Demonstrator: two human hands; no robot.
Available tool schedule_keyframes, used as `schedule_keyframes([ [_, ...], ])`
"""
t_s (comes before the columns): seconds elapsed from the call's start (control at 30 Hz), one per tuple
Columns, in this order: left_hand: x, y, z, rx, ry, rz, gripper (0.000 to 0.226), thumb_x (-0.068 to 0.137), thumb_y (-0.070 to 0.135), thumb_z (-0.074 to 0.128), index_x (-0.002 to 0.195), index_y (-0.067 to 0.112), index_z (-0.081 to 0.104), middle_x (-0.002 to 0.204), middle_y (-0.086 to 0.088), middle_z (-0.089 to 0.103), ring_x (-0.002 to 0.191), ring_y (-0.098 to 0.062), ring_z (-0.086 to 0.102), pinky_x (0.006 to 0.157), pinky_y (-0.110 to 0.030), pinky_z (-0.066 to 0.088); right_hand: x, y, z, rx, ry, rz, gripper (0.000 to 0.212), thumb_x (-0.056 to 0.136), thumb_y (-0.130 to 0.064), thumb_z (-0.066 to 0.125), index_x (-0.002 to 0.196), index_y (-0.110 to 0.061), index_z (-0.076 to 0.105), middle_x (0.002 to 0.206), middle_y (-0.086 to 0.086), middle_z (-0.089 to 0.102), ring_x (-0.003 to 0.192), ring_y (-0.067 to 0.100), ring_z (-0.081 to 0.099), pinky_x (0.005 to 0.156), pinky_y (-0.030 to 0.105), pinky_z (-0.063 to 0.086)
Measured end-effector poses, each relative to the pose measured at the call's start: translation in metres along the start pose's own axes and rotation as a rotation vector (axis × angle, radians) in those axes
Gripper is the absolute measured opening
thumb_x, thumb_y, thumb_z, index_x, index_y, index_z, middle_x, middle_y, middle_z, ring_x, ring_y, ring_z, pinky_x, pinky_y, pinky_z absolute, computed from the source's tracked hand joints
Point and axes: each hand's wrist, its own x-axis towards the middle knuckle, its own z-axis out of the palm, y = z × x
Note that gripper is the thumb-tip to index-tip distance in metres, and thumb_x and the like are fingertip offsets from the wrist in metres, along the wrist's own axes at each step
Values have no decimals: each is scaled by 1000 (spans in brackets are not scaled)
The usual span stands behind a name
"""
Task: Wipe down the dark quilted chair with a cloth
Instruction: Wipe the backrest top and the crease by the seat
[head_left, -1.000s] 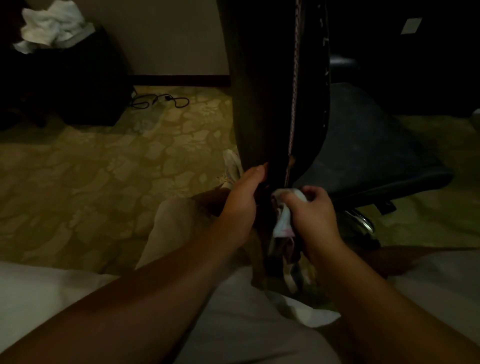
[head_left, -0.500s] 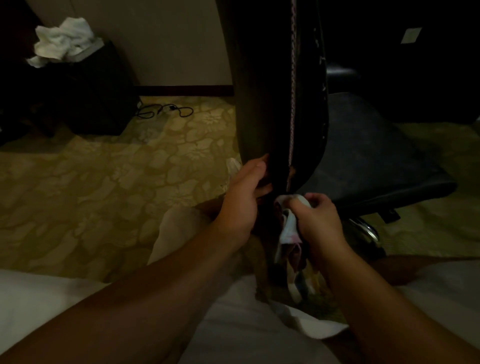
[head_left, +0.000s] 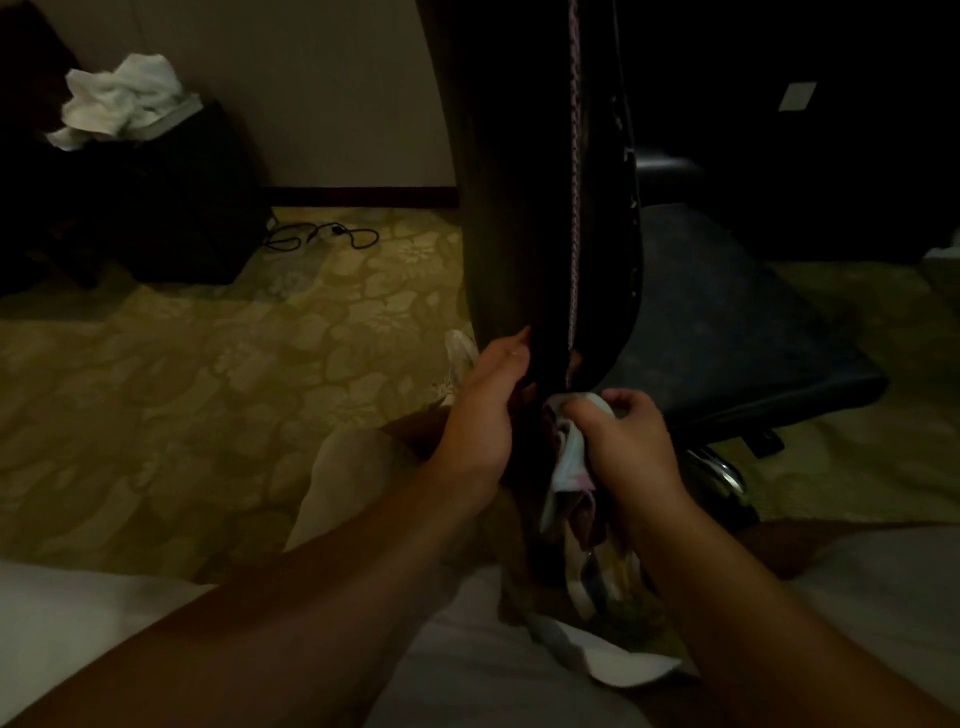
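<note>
The chair (head_left: 545, 208) is seen edge-on at the upper centre of the head view, its seat (head_left: 727, 338) spreading to the right. It is judged heavy and stiff, best steadied by the backrest's lower edge, where the left hand (head_left: 483, 415) is clasped. The soft, limp cloth (head_left: 569, 462) is bunched in the right hand (head_left: 623, 441) just below that edge. Compared with a second ago, the cloth is held slightly lower.
</note>
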Motion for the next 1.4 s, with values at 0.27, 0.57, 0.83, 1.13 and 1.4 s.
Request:
schedule_keyframes([
  [0.27, -1, -1, 6, -28, 15, -17, 39, 108, 29, 42, 135, 11, 62, 125, -13, 71, 115, -27, 69, 101, -42, 55, -1, -9, -9, -18, -11, -10, 41, 87, -30, 72, 122, -19, 54, 103, 4, 65, 86, 18, 67, 58, 26, 49],
  [0.57, -4, -3, 11, -32, 9, -34, 36, 108, 23, 41, 136, 11, 60, 124, -14, 71, 115, -27, 68, 95, -36, 56, -10, -21, -15, -20, 14, -119, 34, 85, -28, 72, 114, -23, 54, 98, 3, 65, 83, 18, 68, 60, 29, 53],
  [0.83, -4, 1, 9, 95, -65, -45, 36, 109, 29, 40, 137, 16, 58, 126, -8, 70, 115, -22, 68, 92, -31, 57, -13, -9, -26, -146, 23, 42, 34, 85, -33, 73, 113, -28, 55, 103, 3, 63, 85, 21, 68, 65, 38, 59],
  [1.13, -14, 19, 7, 211, -85, 280, 44, 93, 50, 51, 133, 37, 63, 133, 4, 67, 125, -16, 62, 108, -49, 49, -41, -53, -46, -304, 146, -534, 19, 86, -26, 73, 83, -25, 55, 81, -21, 64, 69, -3, 65, 51, 14, 51],
  [1.4, -16, 22, 14, 166, -126, 330, 52, 96, 49, 47, 141, 25, 56, 137, -2, 65, 130, -19, 60, 113, -50, 44, -50, -49, -27, -374, 100, -571, 24, 89, -26, 72, 81, -27, 49, 73, -5, 59, 65, -10, 62, 45, 8, 44],
])
